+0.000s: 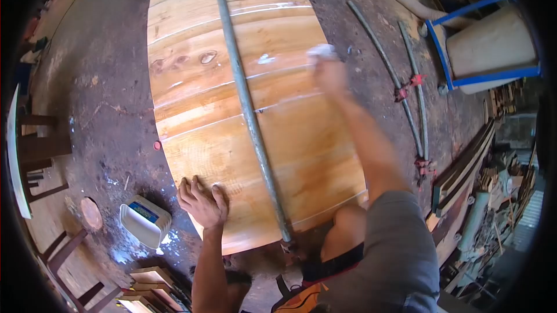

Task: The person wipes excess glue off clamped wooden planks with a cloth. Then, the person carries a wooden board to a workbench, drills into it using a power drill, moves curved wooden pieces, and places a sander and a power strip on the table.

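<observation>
A large panel of glued wooden boards [209, 162] lies in front of me, with white glue lines along its seams. Across its length runs a grey pipe clamp [248, 113]. My left hand [204, 204] lies on the panel's near left corner, fingers spread and holding nothing. Out at the far right edge, my right hand [331, 75] is closed on a crumpled white rag [321, 51], pressed against or just over the wood. That hand is blurred by motion. White smears [266, 59] mark the surface between the clamp and the rag.
A white glue tub [145, 223] stands on the floor at left among white spills. Two more pipe clamps [386, 58] with red jaws lie to the right. A blue-framed bin [493, 40] stands beyond them. Stacked boards [464, 165] line the right side.
</observation>
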